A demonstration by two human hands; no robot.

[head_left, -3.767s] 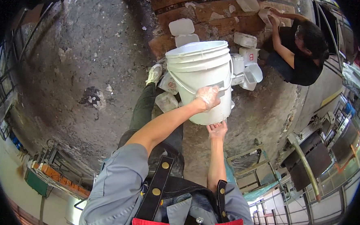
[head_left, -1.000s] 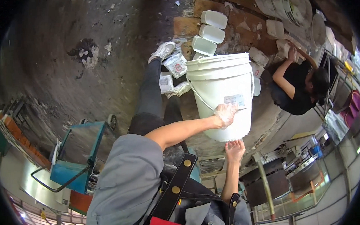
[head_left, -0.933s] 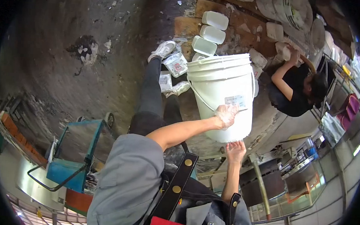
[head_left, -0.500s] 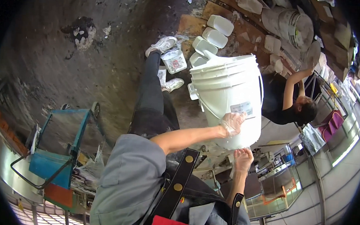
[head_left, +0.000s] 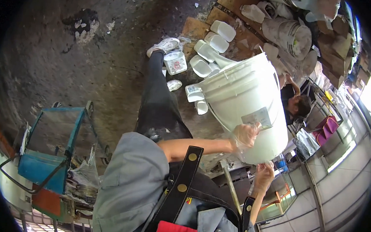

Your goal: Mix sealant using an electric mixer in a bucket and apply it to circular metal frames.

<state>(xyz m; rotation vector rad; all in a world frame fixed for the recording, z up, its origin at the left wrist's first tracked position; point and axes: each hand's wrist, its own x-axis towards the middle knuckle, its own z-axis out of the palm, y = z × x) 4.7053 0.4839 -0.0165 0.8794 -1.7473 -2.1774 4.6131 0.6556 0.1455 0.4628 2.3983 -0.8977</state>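
Left hand (head_left: 245, 135): gloved in thin clear plastic, palm flat and fingers spread against the side wall of the white bucket (head_left: 247, 102), just below its grey label (head_left: 257, 117). Not wrapped round anything, pressing only.
Right hand (head_left: 264, 175): under the bucket's base, fingers up against the bottom edge; I cannot tell how far they curl, the base hides them.
Bucket place: off the ground, carried between my two hands, in front of my chest and to the right.
Bucket axis: long axis tilted, rim (head_left: 234, 70) up and to the left, base down and to the right toward me.
Key relation: bucket lies above and ahead of both hands; left hand on the side nearer the rim, right hand nearer the base and taking the weight, as I judge it.
Ground: dark stained concrete floor (head_left: 92, 60); my leg (head_left: 159, 102) stretched out over it.
Near the rim: small white tubs (head_left: 217, 38) on wooden boards at the floor's far edge.
Behind bucket: another person (head_left: 297, 106), partly hidden.
Left edge: blue cart (head_left: 48, 163).
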